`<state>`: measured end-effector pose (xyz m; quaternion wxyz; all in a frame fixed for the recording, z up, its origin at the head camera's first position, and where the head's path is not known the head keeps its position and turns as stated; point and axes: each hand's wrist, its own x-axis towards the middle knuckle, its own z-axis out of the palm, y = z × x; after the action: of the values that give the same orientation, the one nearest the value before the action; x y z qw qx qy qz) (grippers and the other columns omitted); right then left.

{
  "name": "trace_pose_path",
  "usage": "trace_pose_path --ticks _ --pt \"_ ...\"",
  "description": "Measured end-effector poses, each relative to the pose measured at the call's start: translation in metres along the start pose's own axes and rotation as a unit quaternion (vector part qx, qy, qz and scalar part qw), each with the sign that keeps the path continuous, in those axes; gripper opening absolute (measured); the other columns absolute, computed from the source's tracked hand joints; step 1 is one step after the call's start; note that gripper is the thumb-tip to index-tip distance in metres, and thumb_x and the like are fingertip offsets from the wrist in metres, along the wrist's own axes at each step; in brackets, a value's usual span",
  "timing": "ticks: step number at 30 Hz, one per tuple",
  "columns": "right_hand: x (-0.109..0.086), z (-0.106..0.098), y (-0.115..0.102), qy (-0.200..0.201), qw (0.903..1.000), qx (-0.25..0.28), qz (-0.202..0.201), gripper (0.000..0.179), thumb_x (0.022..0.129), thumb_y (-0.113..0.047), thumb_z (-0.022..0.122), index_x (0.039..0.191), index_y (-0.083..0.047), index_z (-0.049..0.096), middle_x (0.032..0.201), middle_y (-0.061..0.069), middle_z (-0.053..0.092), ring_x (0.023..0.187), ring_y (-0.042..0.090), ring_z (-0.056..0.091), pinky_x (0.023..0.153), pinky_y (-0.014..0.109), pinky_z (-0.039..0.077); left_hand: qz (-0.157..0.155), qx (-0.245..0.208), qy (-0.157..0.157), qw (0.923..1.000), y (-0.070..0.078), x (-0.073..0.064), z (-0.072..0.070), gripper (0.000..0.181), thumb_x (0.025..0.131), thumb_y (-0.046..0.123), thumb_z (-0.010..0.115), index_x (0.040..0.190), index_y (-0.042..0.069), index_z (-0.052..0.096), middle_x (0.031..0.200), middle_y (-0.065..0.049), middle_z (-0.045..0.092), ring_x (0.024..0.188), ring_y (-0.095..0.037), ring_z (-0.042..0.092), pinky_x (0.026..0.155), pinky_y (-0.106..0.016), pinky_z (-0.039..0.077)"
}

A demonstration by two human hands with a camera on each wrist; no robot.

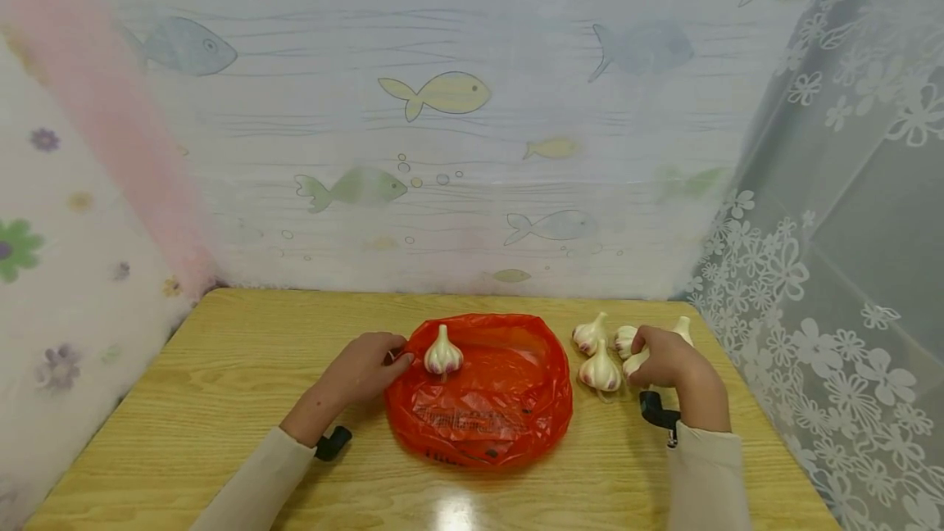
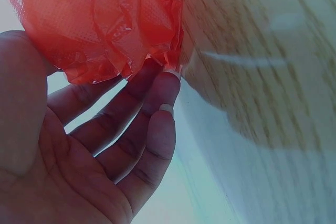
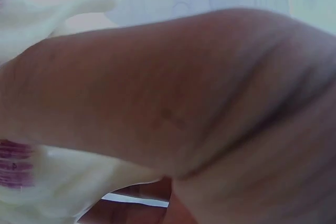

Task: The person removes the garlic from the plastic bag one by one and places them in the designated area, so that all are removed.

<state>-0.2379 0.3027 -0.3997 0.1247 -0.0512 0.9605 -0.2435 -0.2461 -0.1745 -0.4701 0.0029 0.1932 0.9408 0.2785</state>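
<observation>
A red plastic bag [image 1: 487, 424] lies spread on the table with its mouth turned up and wide. One garlic bulb [image 1: 442, 355] stands inside it at the left. My left hand [image 1: 366, 371] holds the bag's left rim; in the left wrist view, the fingers [image 2: 157, 93] lie at the crumpled red edge. To the right of the bag, my right hand [image 1: 667, 359] grips a garlic bulb [image 1: 636, 361], partly hidden by the fingers. In the right wrist view the thumb crosses in front of this pale, purple-marked bulb [image 3: 79, 177].
More bulbs surround the right hand: a front one [image 1: 601, 371], a back one [image 1: 589, 334], one [image 1: 624, 341] behind the fingers and one [image 1: 683, 328] beyond the hand. The wooden table [image 1: 280, 326] ends at a fish-patterned curtain [image 1: 442, 228].
</observation>
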Motion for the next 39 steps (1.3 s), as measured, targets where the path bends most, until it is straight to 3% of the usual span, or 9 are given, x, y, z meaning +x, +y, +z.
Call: trace_pose_path --ticks 17,32,39 --pt "0.006 0.006 0.001 -0.023 0.9993 -0.007 0.027 0.046 0.078 -0.005 0.087 0.112 0.004 0.057 0.098 0.014 0.063 0.078 0.025 0.053 0.069 0.04 0.047 -0.003 -0.004 -0.003 1.0 0.001 0.0 0.0 0.009 0.103 0.023 0.069 0.1 0.017 0.075 0.081 0.01 0.065 0.07 -0.01 0.056 0.065 -0.03 0.051" --pt "0.006 0.005 0.001 -0.022 0.9992 -0.023 0.025 0.044 0.079 -0.008 0.087 0.111 0.003 0.059 0.1 0.014 0.062 0.081 0.027 0.053 0.071 0.042 0.047 -0.009 -0.002 -0.005 0.9999 0.001 0.0 -0.001 0.01 0.104 0.024 0.069 0.101 0.017 0.076 0.082 0.01 0.065 0.07 -0.01 0.056 0.066 -0.03 0.051" --pt "-0.002 -0.004 -0.008 -0.009 0.9991 -0.036 0.019 0.053 0.082 -0.014 0.088 0.121 0.008 0.059 0.117 0.027 0.065 0.091 0.032 0.059 0.078 0.049 0.053 -0.004 0.0 -0.001 1.0 0.001 -0.001 0.0 0.009 0.103 0.023 0.069 0.098 0.018 0.075 0.081 0.01 0.064 0.07 -0.011 0.055 0.065 -0.03 0.05"
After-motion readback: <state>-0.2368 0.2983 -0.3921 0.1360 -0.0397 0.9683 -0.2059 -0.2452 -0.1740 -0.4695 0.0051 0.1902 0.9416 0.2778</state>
